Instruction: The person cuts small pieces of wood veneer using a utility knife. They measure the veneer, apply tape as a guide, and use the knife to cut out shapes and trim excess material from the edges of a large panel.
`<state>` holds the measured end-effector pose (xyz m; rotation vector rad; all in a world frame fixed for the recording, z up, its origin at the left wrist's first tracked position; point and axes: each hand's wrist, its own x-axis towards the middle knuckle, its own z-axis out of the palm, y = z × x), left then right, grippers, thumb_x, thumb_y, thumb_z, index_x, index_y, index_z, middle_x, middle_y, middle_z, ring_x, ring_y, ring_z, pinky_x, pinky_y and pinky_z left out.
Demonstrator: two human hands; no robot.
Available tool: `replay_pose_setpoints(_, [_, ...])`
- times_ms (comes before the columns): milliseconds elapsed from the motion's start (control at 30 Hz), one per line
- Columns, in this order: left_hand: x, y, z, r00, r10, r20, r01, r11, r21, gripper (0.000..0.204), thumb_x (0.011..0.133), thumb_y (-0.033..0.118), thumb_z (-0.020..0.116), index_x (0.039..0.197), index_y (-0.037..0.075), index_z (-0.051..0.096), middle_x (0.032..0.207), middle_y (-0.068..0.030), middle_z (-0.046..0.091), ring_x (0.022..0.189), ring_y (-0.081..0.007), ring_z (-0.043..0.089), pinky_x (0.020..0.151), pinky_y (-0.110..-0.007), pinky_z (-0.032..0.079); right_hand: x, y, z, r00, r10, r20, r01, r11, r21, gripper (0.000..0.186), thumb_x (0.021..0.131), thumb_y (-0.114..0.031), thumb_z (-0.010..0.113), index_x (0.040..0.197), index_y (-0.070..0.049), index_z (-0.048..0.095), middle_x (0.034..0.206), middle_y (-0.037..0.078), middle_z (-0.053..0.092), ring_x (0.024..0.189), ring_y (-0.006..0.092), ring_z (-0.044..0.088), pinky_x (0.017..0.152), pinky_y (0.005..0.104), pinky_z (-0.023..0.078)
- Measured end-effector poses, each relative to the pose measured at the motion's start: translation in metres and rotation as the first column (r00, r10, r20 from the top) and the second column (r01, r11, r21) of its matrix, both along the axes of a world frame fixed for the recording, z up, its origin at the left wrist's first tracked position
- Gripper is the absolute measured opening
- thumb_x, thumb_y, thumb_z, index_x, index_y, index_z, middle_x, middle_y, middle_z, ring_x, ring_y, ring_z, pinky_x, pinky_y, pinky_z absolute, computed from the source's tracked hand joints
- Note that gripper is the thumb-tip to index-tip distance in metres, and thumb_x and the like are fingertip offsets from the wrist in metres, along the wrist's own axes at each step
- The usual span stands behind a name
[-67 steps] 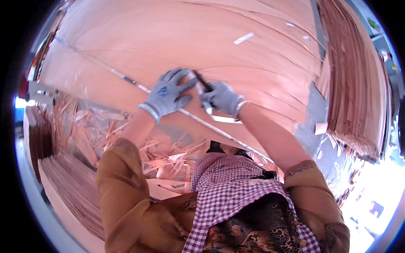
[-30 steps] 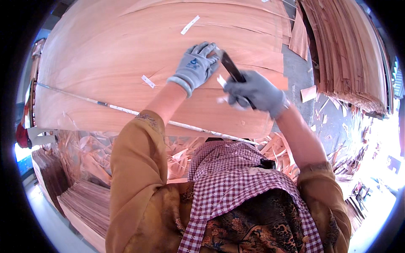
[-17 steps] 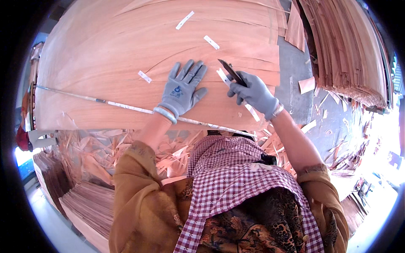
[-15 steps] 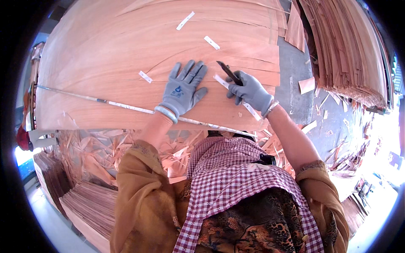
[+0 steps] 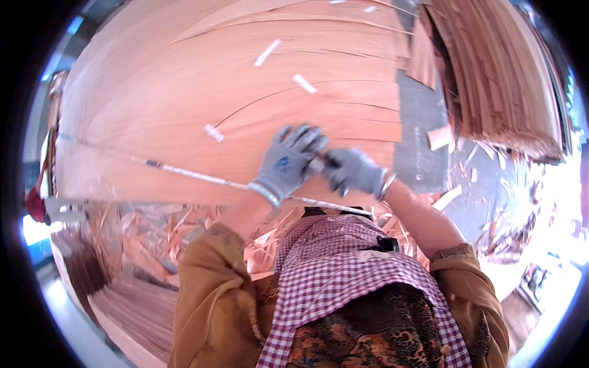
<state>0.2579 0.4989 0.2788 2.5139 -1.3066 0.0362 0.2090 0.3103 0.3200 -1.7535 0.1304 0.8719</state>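
A large sheet of reddish wood veneer (image 5: 153,116) lies before me, with curved splits in it. Both hands wear grey gloves and meet above its near part. My left hand (image 5: 287,161) is closed at thumb and fingers, by the white tape strip (image 5: 316,164) that shows between the hands. My right hand (image 5: 356,172) is closed and smeared by motion. A dark patch at its fingers fits the black-handled knife seen earlier, though the blade cannot be made out. Short white tape pieces (image 5: 267,53) stick to the veneer beyond, one at the split's left end (image 5: 214,132).
A thin measuring stick (image 5: 202,176) crosses the sheet's near side, passing under my left wrist. Stacked veneer (image 5: 503,80) rises at the far right beside the grey tabletop (image 5: 423,122). Veneer scraps (image 5: 147,227) litter the near side, with another stack (image 5: 132,306) at lower left.
My hands have come together: the left shifted right and nearer me, the right moved left and nearer me. The long tape strip that hung from my right hand now shows only as a short bit.
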Motion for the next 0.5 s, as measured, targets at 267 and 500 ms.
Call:
replay_pose_setpoints(267, [0.008,-0.007,0.025,0.948,0.031,-0.317,-0.163,0.902,-0.4,0.031,0.088,0.03,0.051,0.11,0.011,0.064,0.105,-0.0066,0.065,0.095,-0.0255,0.06,0.086,-0.038,0.045,-0.017,-0.015,0.049,0.942,-0.335,-0.02,0.318,0.873,0.37,0.028,0.089,-0.024,0.061,0.101,0.001,0.054,0.074,0.006,0.062,0.056,0.0103,0.059,0.049,0.0215,0.045])
replay_pose_setpoints(500, [-0.014,-0.034,0.05,0.011,-0.262,-0.965,-0.713,0.674,-0.191,0.022,0.093,0.026,0.057,0.09,0.004,0.063,0.08,-0.0013,0.063,0.074,-0.0082,0.059,0.066,-0.023,0.045,-0.026,-0.045,0.049,0.932,-0.345,-0.107,0.361,0.888,0.284,0.024,0.092,-0.02,0.057,0.106,-0.002,0.056,0.084,0.008,0.067,0.062,0.0073,0.063,0.049,0.0178,0.041])
